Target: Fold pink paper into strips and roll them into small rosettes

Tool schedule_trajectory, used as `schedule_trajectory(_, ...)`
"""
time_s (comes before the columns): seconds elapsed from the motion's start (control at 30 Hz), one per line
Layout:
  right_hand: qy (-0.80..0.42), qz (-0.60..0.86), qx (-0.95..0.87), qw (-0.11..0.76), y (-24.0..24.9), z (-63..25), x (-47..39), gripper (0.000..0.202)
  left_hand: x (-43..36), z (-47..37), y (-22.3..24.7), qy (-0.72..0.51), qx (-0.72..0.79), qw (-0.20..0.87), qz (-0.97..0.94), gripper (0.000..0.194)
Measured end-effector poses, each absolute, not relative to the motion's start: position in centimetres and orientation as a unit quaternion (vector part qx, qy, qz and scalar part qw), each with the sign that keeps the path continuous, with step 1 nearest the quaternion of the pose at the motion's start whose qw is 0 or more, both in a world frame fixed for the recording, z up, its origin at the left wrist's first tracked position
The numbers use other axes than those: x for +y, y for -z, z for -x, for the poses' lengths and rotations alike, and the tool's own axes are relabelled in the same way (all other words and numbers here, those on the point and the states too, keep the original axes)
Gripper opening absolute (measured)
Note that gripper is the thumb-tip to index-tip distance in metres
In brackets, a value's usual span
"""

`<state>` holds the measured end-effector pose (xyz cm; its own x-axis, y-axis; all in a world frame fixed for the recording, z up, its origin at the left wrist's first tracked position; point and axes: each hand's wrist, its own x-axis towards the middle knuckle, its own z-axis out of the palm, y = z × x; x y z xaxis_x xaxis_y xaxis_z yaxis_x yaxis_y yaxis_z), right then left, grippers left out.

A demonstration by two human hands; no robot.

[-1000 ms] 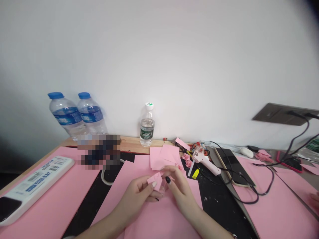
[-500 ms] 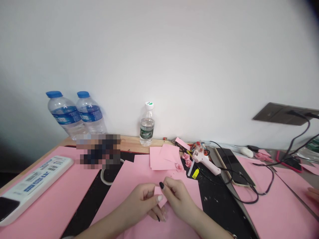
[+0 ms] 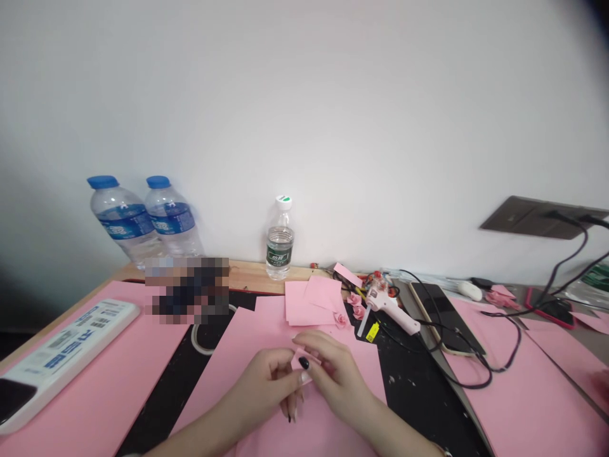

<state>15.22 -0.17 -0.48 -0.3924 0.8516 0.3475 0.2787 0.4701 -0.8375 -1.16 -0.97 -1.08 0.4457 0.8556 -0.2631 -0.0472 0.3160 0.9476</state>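
Observation:
Between my two hands is a small pink paper piece (image 3: 298, 359), low in the middle of the view. My left hand (image 3: 269, 384) pinches it from the left, thumb on top and fingers curled beneath. My right hand (image 3: 333, 371) holds it from the right, its dark-nailed thumb pressed on the paper, fingers bent over the far side. Large pink sheets (image 3: 266, 330) lie below the hands. Just beyond are smaller pink squares (image 3: 309, 301) and several little paper roses (image 3: 341, 319). The fingers cover part of the held paper.
A pink glue gun (image 3: 392, 311) with a black cable and a phone (image 3: 440, 317) lie to the right. A white boxed device (image 3: 71, 355) and tape roll (image 3: 202, 343) are left. Bottles (image 3: 280, 247) stand by the wall. Another person's hand (image 3: 602, 384) shows blurred at the right edge.
My right fingers have lifted and reached over the far side of the paper, and its thumb has moved onto it. The paper is more covered and tilted differently.

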Motion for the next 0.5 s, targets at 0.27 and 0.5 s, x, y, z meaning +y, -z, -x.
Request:
schedule_trajectory(0.27, -0.287, 0.365, -0.786, 0.408, 0.57, -15.22, 0.02, 0.033, -0.51, 1.49, 1.41, -0.331, 0.426, 0.681, -0.495, 0.036)
schedule_trajectory(0.5, -0.281, 0.351, -0.794, 0.410, 0.53, -15.28, 0.18, 0.038, -0.39, 1.74, 1.13, -0.328, 0.451, 0.649, -0.518, 0.035)
